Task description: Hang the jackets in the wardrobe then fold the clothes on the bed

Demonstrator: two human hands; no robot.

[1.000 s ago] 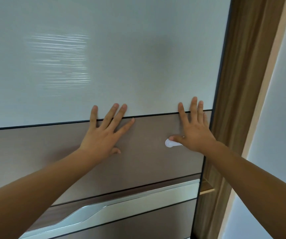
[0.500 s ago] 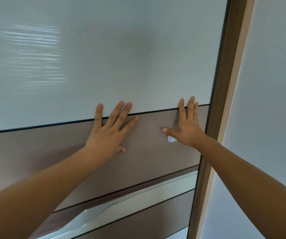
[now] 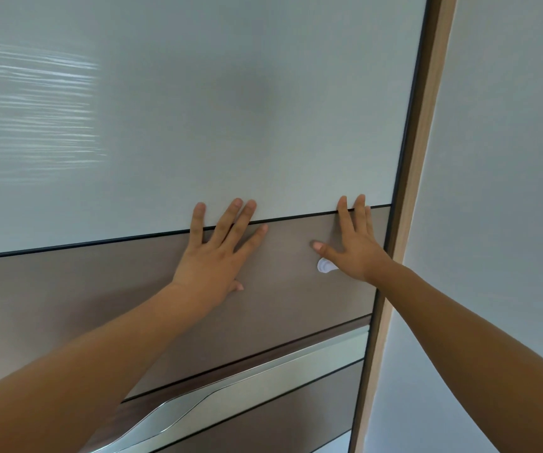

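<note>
Left hand: the left hand [image 3: 212,256] lies flat on the wardrobe door [image 3: 198,125]. Its fingers are straight and spread out. It holds nothing.
Right hand: the right hand [image 3: 356,246] lies flat on the same door, a little way from the left hand. Its fingers are straight and close together, and its thumb sticks out toward the left hand. It holds nothing.
Wardrobe door: it is right under both hands and is big enough to fill most of the view.
Pale panel: the pale panel [image 3: 165,93] is the top part of the door. The fingertips of both hands rest on its bottom edge.
Dark line: the dark line [image 3: 67,247] runs across the door under the fingers of both hands.
Brown panel: the brown panel [image 3: 67,305] is under both palms.
White round thing: the white round thing [image 3: 324,266] sits on the brown panel just under the right thumb. The right hand hides part of it. I cannot tell what it is.
Silver strip: the silver strip [image 3: 263,371] slants across the door below both hands, between the two arms.
Wooden frame: the wooden frame [image 3: 417,158] stands just beside the right hand, on the side away from the left hand.
Wall: the wall [image 3: 508,158] is past the frame, farther out from the right hand.
Patch of light: the patch of light [image 3: 34,103] shines on the pale panel, high up and well apart from the left hand.
</note>
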